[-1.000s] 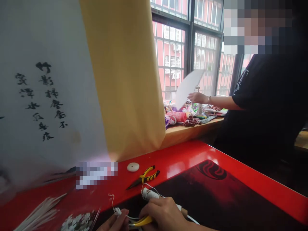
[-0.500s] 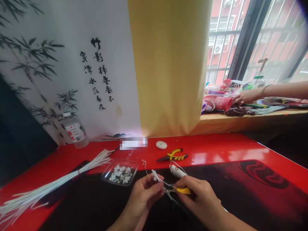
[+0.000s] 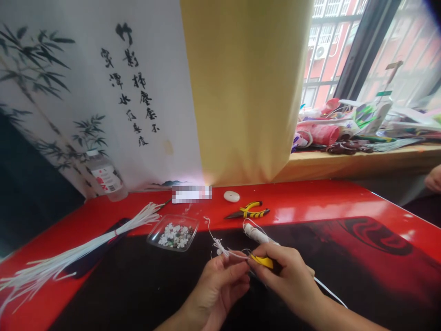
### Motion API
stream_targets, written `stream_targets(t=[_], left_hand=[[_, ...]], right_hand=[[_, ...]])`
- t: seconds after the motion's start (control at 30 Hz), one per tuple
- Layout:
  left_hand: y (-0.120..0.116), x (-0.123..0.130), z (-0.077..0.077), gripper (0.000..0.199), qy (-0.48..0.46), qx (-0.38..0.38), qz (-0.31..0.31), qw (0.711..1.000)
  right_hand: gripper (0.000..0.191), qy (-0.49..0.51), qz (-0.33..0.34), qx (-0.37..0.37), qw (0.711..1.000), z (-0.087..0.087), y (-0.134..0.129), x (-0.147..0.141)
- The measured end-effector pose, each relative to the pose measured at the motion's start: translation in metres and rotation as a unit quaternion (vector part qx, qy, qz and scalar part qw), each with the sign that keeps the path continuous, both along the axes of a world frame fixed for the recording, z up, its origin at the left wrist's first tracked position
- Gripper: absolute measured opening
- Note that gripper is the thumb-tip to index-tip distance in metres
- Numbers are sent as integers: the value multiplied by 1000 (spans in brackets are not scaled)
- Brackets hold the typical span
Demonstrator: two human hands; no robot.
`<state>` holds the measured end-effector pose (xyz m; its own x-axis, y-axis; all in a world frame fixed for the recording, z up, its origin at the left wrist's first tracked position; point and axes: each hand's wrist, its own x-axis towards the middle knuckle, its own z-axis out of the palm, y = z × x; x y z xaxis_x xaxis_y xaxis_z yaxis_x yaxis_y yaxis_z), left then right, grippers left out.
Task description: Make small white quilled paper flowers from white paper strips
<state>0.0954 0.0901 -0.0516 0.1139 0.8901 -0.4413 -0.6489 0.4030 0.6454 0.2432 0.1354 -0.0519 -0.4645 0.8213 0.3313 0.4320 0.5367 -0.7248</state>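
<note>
My left hand (image 3: 225, 280) pinches a small knotted bundle of white cord (image 3: 222, 247), whose loops and loose ends stick out past the fingertips. Close on its right, my right hand (image 3: 287, 271) is closed around yellow-handled scissors (image 3: 262, 261); their blades are mostly hidden by the fingers and the cord. Behind the right hand lies a spool of white cord (image 3: 255, 233), with a strand running out to the right of the wrist. Both hands are over the black mat (image 3: 138, 285).
A clear tray (image 3: 175, 233) of small white flowers and a bundle of white strands (image 3: 93, 243) lie left. Yellow-black pliers (image 3: 248, 211) and a white oval object (image 3: 231, 196) sit behind. A bottle (image 3: 106, 177) stands back left; another person's hand (image 3: 434, 179) shows at right.
The view has tilted down slightly. My left hand has turned, with the knotted cord now farther out past its fingertips. The other person's hand has left the items on the sill.
</note>
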Motion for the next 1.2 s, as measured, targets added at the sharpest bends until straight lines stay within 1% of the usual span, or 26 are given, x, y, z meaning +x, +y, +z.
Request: stream_targets(t=[0.03, 0.13, 0.2, 0.27, 0.37, 0.47, 0.53, 0.6, 0.67, 0.87, 1.0, 1.07, 1.17, 1.2], left_hand=[[-2, 1, -1, 14, -3, -1, 3, 1000], [-3, 1, -3, 9, 3, 0, 35, 999], [-2, -1, -2, 7, 9, -5, 56, 998], [-1, -4, 0, 5, 12, -15, 66, 998], [0, -7, 2, 5, -7, -9, 58, 998], [-2, -9, 3, 3, -46, 11, 46, 998], [-3, -9, 5, 4, -67, 13, 38, 997], [-4, -10, 6, 7, -87, 15, 23, 996], [-4, -10, 7, 8, -101, 21, 9, 995], [-4, -10, 6, 10, -124, 29, -9, 992], [-6, -9, 5, 11, -130, 36, -23, 991], [-7, -9, 4, 11, -134, 45, -34, 989], [-7, -8, 2, 12, -145, 63, -46, 986], [-7, -8, 2, 12, -150, 69, -49, 985]], right_hand=[[7, -5, 6, 9, 1000, 0, -2, 0], [14, -12, 34, 46, 998, 1, -6, 1], [10, -15, 45, 62, 997, 2, -7, 5], [12, -25, 50, 77, 995, 3, -5, 9], [18, -80, 44, 98, 991, 4, -2, 16], [15, -156, 54, 138, 977, 3, 1, 18], [13, -179, 74, 173, 966, 2, 2, 18], [16, -178, 89, 195, 960, 4, 3, 18], [18, -176, 102, 195, 960, 6, 2, 19], [22, -208, 130, 119, 962, 11, 0, 20], [25, -197, 159, 110, 961, 16, -1, 19], [23, -190, 154, 111, 963, 19, -3, 19], [7, -180, 129, 121, 968, 23, -9, 19], [7, -179, 123, 127, 968, 24, -10, 19]])
